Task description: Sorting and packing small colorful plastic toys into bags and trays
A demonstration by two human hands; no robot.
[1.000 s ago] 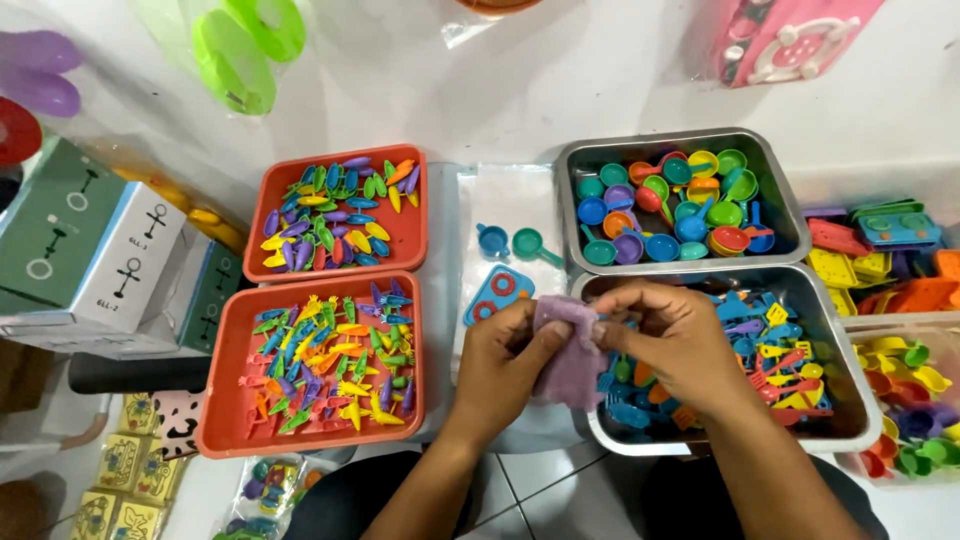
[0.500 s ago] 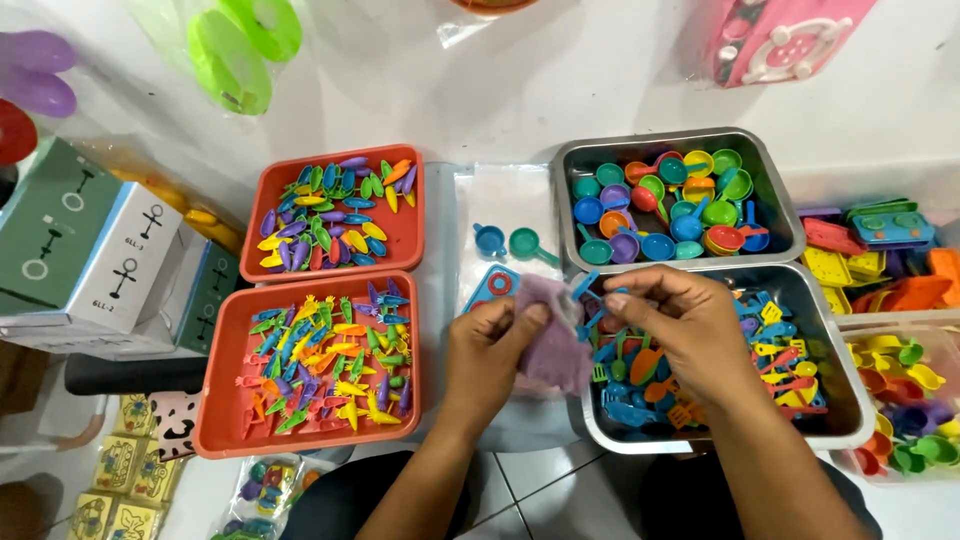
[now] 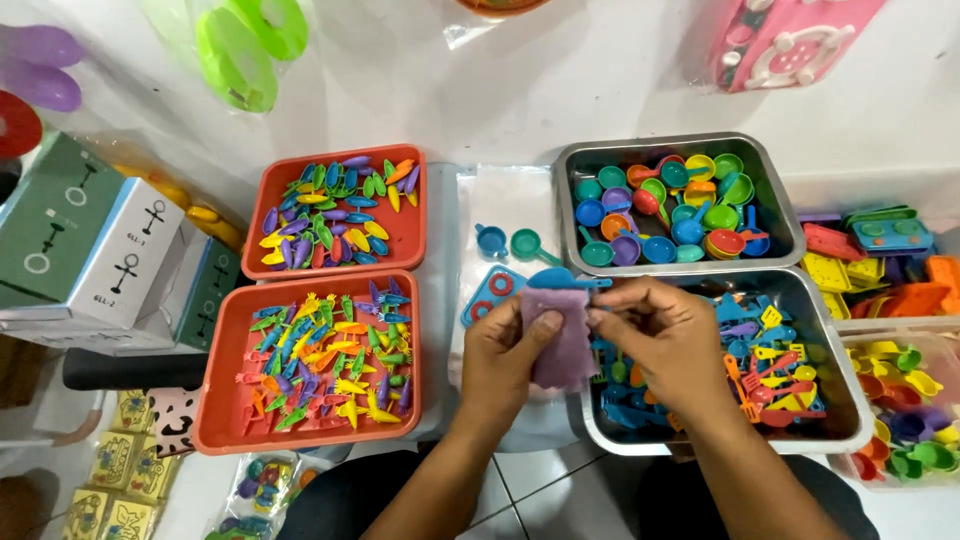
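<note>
Whereas a moment ago the small purple plastic pouch (image 3: 562, 340) sat lower and was turned more to the right under both hands, it now hangs flat and upright between them, with a blue plastic toy ladle (image 3: 565, 279) lying across its top edge. On the left stand two orange plastic trays (image 3: 225, 420) of small coloured toy pieces, much as before. Just right of them the left hand (image 3: 500, 358) pinches the pouch's left edge, thumb pressed on the front and fingers curled behind. A blue toy stove plate with red rings (image 3: 487, 293) lies on the white table just above that hand. The right hand (image 3: 665, 345) pinches the pouch's upper right corner between thumb and forefinger, near the ladle's handle, the other fingers loosely bent. That hand hovers over the near metal tray (image 3: 850, 400) of mixed blue, yellow and red toy utensils, while the far metal tray (image 3: 785, 215) holds coloured toy bowls.
</note>
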